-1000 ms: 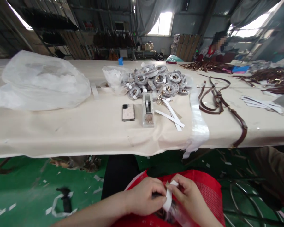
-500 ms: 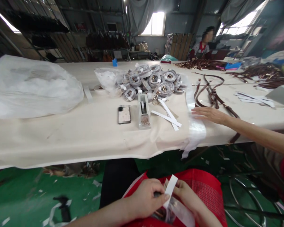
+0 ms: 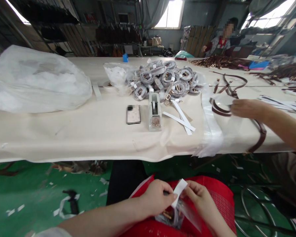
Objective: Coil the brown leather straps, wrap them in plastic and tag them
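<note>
Over my lap, my left hand pinches a white paper strip between thumb and fingers. My right hand is closed at the strip's upper right end, fingertips pressed together. Beneath the strip, on the red cloth, lies a coiled strap wrapped in clear plastic, with gold-coloured metal showing through. A loose flap of clear plastic hangs below my right hand. The strap's upper side is partly hidden by my left hand.
The table holds a pile of wrapped coiled straps, a tape dispenser, white strips, and a big plastic bag. At right, a co-worker's hand reaches over brown straps beside flat plastic sleeves.
My right hand's fingers have shifted along the strip's upper end, and the strip tilts further right. The co-worker's hand has moved right from the plastic sleeves to the brown straps. The view has shifted slightly.
</note>
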Demonstrator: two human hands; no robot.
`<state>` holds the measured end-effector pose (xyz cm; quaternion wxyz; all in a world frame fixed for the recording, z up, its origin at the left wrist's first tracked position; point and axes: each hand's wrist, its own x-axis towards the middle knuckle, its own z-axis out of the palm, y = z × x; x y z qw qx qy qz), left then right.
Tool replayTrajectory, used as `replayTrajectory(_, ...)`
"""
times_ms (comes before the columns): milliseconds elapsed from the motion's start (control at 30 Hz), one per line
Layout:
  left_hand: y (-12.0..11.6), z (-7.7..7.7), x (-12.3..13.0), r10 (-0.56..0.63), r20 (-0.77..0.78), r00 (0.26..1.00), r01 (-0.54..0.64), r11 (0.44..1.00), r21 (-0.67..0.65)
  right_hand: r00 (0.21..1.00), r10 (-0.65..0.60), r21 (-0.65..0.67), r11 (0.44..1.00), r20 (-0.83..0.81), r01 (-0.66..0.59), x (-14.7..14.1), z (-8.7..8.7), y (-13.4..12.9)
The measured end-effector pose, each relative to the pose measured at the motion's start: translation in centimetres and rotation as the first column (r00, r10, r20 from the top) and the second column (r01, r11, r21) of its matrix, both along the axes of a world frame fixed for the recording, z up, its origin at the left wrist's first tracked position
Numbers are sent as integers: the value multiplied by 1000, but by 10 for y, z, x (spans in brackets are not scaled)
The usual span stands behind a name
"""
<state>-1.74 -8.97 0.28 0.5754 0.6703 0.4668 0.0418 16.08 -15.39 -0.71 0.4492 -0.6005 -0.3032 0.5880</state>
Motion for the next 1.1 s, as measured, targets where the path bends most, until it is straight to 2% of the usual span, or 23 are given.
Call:
replayTrajectory(200,-6,6,1,119,79,990,-118,993,-16,979,196,-28,981,53,-194,2,14,-6)
replayTrajectory(267,-6,8,1,128,68,989,-128,992,-6,970,241,-45,970,10,-240,2,19,-7)
replayTrajectory(400,-6,8,-1,105,40,994,-105,994,-3,970,239,-85,967,-44,-242,2,18,-6)
replayTrajectory(533,-7,9,-5,54,51,997,-56,997,47,971,231,-127,963,-65,-238,3,3,0)
replayTrajectory(633,-8,12,-7,22,45,999,-26,997,74,957,263,-149,948,-122,-279,4,-4,4)
replayTrajectory(800,-7,20,-7,-50,29,998,48,997,56,917,332,-151,917,-219,-368,2,3,10)
replayTrajectory(967,-4,24,-9,-109,20,994,107,992,70,938,317,-151,929,-142,-337,2,9,10)
replayTrajectory(1100,-2,25,-11,-110,29,993,109,993,52,907,410,-129,899,-94,-419,7,17,14)
